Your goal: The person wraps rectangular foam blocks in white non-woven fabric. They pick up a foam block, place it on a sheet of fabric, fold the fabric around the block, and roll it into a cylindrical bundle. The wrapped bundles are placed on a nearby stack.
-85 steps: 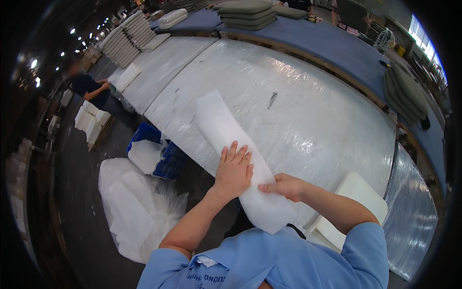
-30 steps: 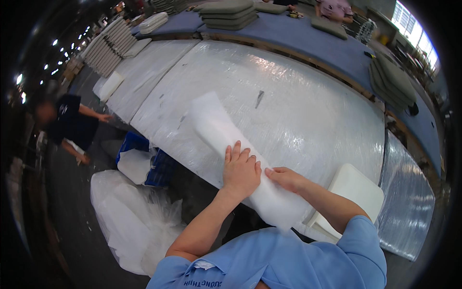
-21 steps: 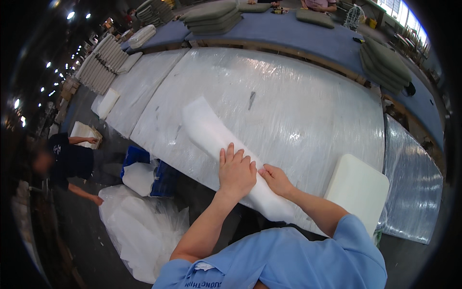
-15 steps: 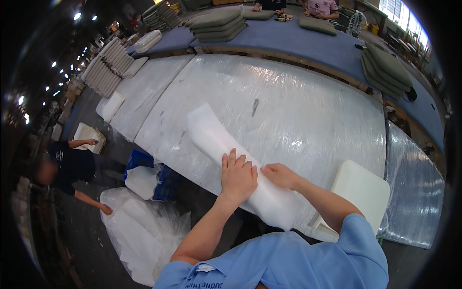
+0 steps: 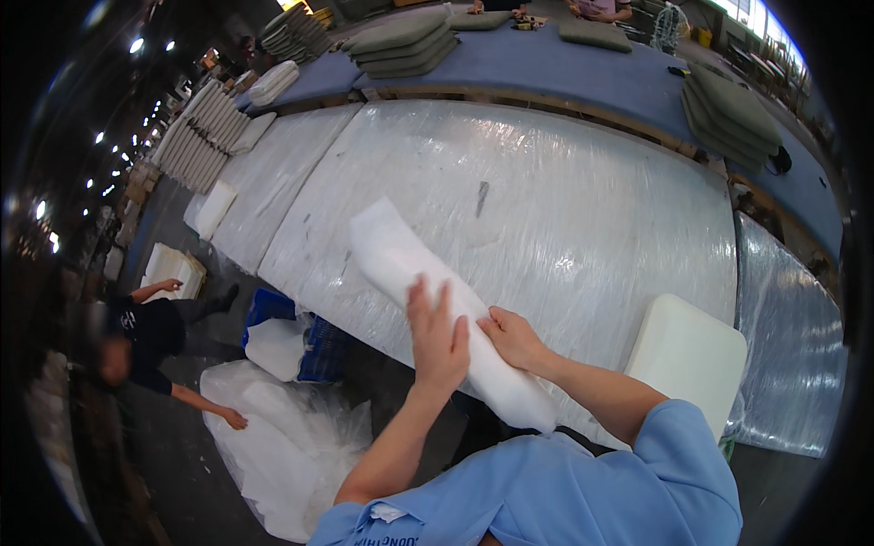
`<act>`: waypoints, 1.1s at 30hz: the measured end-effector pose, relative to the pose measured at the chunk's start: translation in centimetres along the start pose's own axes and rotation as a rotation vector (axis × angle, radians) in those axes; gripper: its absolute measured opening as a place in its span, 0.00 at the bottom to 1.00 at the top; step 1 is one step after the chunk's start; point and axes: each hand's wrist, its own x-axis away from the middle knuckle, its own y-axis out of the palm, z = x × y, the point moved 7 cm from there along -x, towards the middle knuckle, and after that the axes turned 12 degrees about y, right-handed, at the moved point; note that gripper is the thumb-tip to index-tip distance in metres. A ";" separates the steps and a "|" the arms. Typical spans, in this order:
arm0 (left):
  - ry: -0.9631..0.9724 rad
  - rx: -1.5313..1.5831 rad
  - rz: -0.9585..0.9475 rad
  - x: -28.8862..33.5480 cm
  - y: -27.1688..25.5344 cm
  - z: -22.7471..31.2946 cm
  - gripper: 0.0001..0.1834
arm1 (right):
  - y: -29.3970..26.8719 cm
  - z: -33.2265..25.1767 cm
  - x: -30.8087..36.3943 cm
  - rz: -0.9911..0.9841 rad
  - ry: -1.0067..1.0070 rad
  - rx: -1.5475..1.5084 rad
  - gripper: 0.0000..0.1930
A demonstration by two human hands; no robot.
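A long white roll of soft foam sheet (image 5: pixel 410 273) lies slanted across the near edge of a big table wrapped in clear plastic film (image 5: pixel 564 200). My left hand (image 5: pixel 437 332) rests flat on top of the roll, fingers spread. My right hand (image 5: pixel 512 337) grips the roll's right side just beside it. The near end of the roll (image 5: pixel 519 409) hangs off the table edge toward my chest.
A white foam cushion (image 5: pixel 687 359) sits on the table at my right. Green cushions (image 5: pixel 401 41) are stacked on the blue table behind. Left of me, another person (image 5: pixel 146 341) bends over plastic bags (image 5: pixel 273 446) on the floor beside a blue crate (image 5: pixel 314 341).
The view has shifted a little, and both my hands stay on the roll in about the same place. The person on the left has bent down toward the bags.
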 end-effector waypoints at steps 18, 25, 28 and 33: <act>-0.550 0.375 0.118 8.1 2.4 1.8 0.58 | 3.6 0.9 -1.1 0.082 -0.207 0.033 0.15; -0.567 0.467 0.158 7.5 2.4 1.7 0.56 | 3.9 3.6 -4.4 0.084 -0.214 0.128 0.17; -0.600 0.574 0.174 6.8 2.4 2.3 0.56 | 2.7 4.2 -4.6 -0.062 -0.148 -0.044 0.21; -0.549 0.422 0.121 7.5 2.5 1.8 0.55 | 1.2 3.6 1.2 -0.222 0.189 -0.129 0.27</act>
